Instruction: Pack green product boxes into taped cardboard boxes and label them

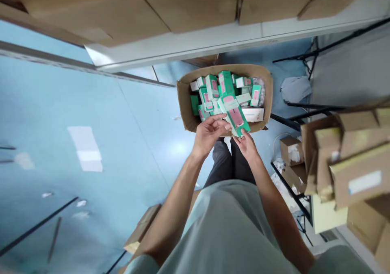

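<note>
Nearest my view hung the pale green shirt (pixel 231 229), with the left forearm (pixel 178 198) and right forearm (pixel 269 188) slanting inward and away past it. I had the held box (pixel 234 113), green and white with a pink panel, over the near part of the open carton (pixel 184 105), above the smaller boxes (pixel 212 86) heaped inside. Its long axis ran aslant from far left to near right, printed face up toward me, a pale side showing along its left. The right hand (pixel 247 144) gripped its near end, thumb laid on the upper face. The left hand (pixel 210 133) bent inward at the box's left edge, fingers curled, thumb pointing right; I couldn't tell whether they were closed on it. Blue floor (pixel 137 144) spread out to the left.
</note>
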Action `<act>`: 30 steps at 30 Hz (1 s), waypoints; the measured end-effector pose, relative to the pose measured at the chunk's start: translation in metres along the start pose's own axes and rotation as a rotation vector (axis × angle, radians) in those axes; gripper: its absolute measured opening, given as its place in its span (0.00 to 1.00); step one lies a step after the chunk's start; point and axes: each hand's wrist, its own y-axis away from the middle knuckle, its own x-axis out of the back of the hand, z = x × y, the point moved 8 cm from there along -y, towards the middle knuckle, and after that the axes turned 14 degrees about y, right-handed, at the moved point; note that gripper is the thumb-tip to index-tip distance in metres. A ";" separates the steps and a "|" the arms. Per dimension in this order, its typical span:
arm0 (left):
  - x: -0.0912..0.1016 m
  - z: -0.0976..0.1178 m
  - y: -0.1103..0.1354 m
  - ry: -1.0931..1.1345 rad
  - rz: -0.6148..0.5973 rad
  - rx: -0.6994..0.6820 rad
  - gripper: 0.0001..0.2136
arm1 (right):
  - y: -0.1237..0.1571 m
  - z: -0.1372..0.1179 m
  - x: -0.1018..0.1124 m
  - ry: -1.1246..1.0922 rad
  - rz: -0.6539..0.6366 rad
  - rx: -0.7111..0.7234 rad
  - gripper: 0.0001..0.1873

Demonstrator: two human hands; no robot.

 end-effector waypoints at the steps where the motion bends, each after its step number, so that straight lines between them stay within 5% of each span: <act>1: -0.019 0.007 0.017 -0.011 -0.054 0.029 0.29 | 0.033 -0.007 0.006 -0.011 0.004 0.042 0.22; 8: -0.134 0.021 0.145 -0.188 -0.419 0.258 0.27 | 0.254 -0.005 0.063 -0.122 0.174 0.264 0.30; 14: -0.210 -0.028 0.250 -0.417 -0.718 0.399 0.29 | 0.401 0.062 0.130 -0.301 0.444 0.431 0.35; 21: -0.282 -0.151 0.403 -0.635 -1.157 0.545 0.29 | 0.524 0.176 0.204 -0.655 0.764 0.607 0.32; 25: -0.291 -0.248 0.505 -0.765 -1.362 0.669 0.29 | 0.580 0.255 0.248 -0.823 0.911 0.660 0.33; 30: -0.280 -0.375 0.631 -0.866 -1.543 0.807 0.29 | 0.647 0.361 0.305 -1.023 1.095 0.692 0.37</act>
